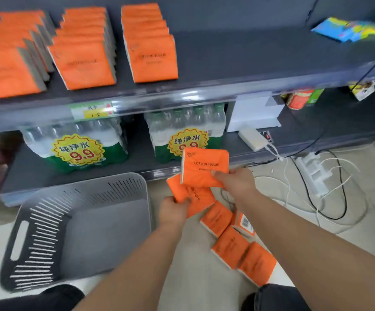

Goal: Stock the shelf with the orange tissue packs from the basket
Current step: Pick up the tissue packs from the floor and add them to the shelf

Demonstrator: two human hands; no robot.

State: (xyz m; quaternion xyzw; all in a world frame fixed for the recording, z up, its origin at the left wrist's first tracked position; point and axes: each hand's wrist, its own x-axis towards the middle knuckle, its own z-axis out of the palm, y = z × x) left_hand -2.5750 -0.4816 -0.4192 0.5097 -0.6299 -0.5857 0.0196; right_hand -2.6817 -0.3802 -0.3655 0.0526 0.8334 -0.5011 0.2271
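You're mid-pickup: your right hand (236, 182) pinches one pack (204, 167), your left hand (173, 209) grips a second pack (192, 197) just below, beside the basket (81, 194). More packs (233, 245) lie on the floor (193, 277). Next, lift both to the shelf (238, 55), right of the rows (150, 48)

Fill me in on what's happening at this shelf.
A person is stocking tissue. The right hand grips an orange tissue pack and the left hand grips a second pack just below it. Four loose packs lie on the floor beside the grey basket, which shows no packs inside. The upper shelf already holds three rows of packs, with bare space to their right.
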